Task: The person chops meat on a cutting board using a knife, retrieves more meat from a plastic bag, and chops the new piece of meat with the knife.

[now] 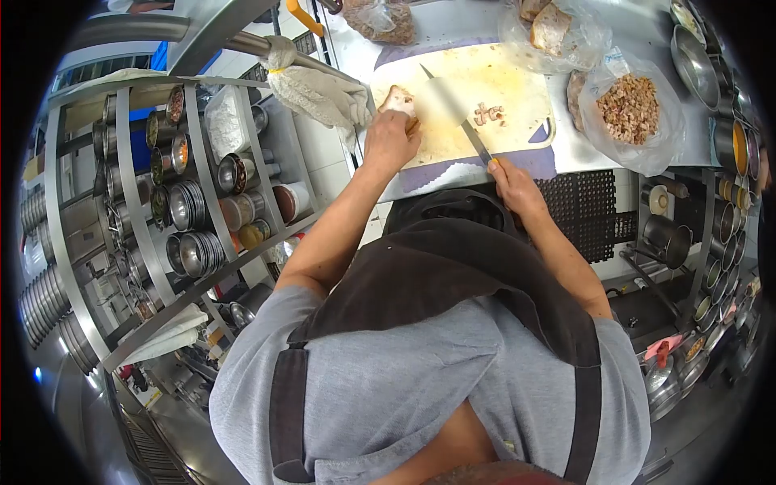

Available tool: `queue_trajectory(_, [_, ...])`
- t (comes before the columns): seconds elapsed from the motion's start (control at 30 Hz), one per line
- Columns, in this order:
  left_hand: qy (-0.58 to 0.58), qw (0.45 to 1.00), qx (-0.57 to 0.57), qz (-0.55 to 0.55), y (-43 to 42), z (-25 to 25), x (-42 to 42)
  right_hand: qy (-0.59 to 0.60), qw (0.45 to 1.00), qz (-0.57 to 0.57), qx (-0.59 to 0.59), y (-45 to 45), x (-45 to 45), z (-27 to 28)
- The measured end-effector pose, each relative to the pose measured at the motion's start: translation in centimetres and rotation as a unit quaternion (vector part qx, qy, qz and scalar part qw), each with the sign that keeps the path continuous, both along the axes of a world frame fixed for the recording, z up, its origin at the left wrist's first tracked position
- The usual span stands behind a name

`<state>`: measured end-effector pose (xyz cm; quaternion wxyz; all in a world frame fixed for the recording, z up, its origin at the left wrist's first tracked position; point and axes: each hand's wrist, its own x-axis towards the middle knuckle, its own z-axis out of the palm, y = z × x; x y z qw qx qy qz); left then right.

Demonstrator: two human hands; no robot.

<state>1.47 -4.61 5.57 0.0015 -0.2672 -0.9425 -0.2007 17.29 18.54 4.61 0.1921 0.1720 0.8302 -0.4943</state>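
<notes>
My left hand [391,142] is closed around a piece of cooked-looking meat [398,99] at the left side of a worn, cream-coloured cutting board [517,77]. The fingers partly cover the meat. In my right hand [519,189], at the board's near edge, is the handle of a kitchen knife [477,143]. Its blade slants across the board, tip toward the far left, apart from the meat; glare or blur washes out its middle. A few small diced meat pieces [488,114] lie on the board right of the blade.
Right of the board sits a plastic bag of diced meat [629,109]. Behind are a bag with larger meat chunks [551,31] and another filled bag [380,20]. A towel [319,93] hangs on a rail at left, by a rack of metal bowls [187,206]. Metal bowls [695,66] line the right.
</notes>
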Motion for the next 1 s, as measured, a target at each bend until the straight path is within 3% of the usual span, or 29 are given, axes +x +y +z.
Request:
queue_trajectory(0.1, [-0.028, 0.999, 0.004, -0.04, 0.0, -1.2, -0.3, -0.021, 0.999, -0.028, 0.016, 0.7, -0.8, 0.5])
queue_trajectory(0.2, [-0.087, 0.996, 0.009, -0.009, 1.3, -0.1, -0.3, -0.02, 0.998, -0.058, 0.022, 1.5, -1.5, 0.8])
queue_trajectory(0.27, [-0.19, 0.98, 0.043, 0.05, 2.4, 1.8, -0.2, -0.023, 0.998, -0.061, 0.027, 1.9, -1.7, 0.9])
queue_trajectory(0.37, [-0.284, 0.952, 0.098, 0.052, 3.8, 3.6, -0.6, 0.001, 0.997, -0.058, 0.044, 1.9, -1.5, 0.4])
queue_trajectory(0.4, [-0.283, 0.953, 0.099, 0.051, 3.9, 3.1, -0.7, 0.028, 0.996, -0.054, 0.059, 1.8, -1.5, 0.3])
queue_trajectory(0.47, [-0.168, 0.959, 0.194, -0.123, 4.0, 1.4, -1.1, -0.025, 0.996, -0.085, 0.019, 1.6, -1.8, 2.0])
queue_trajectory(0.5, [-0.169, 0.958, 0.195, -0.122, 4.0, 0.9, -1.5, -0.08, 0.99, -0.116, -0.023, 1.5, -1.9, 3.1])
queue_trajectory(0.57, [-0.037, 0.978, 0.131, -0.158, 3.6, 0.1, -2.4, -0.079, 0.987, -0.135, -0.031, 1.7, -1.5, 3.8])
queue_trajectory(0.63, [-0.055, 0.979, 0.132, -0.148, 3.0, -0.8, -2.9, -0.079, 0.984, -0.157, -0.039, 1.9, -1.0, 3.3])
queue_trajectory(0.7, [-0.086, 0.979, 0.113, -0.147, 2.5, -0.7, -3.2, 0.041, 0.994, -0.094, 0.045, 2.3, -0.3, 2.3])
queue_trajectory(0.83, [-0.097, 0.983, 0.132, -0.085, 3.7, -0.4, -2.3, 0.073, 0.993, -0.057, 0.074, 1.7, 0.3, 2.7])
queue_trajectory(0.9, [-0.149, 0.985, 0.084, 0.003, 4.6, -1.1, -2.2, 0.089, 0.991, -0.003, 0.097, 1.4, 0.4, 2.4])
queue_trajectory(1.0, [-0.135, 0.987, 0.09, 0.009, 5.1, -1.8, -2.2, 0.074, 0.991, 0.028, 0.104, 1.3, 0.3, 2.2])
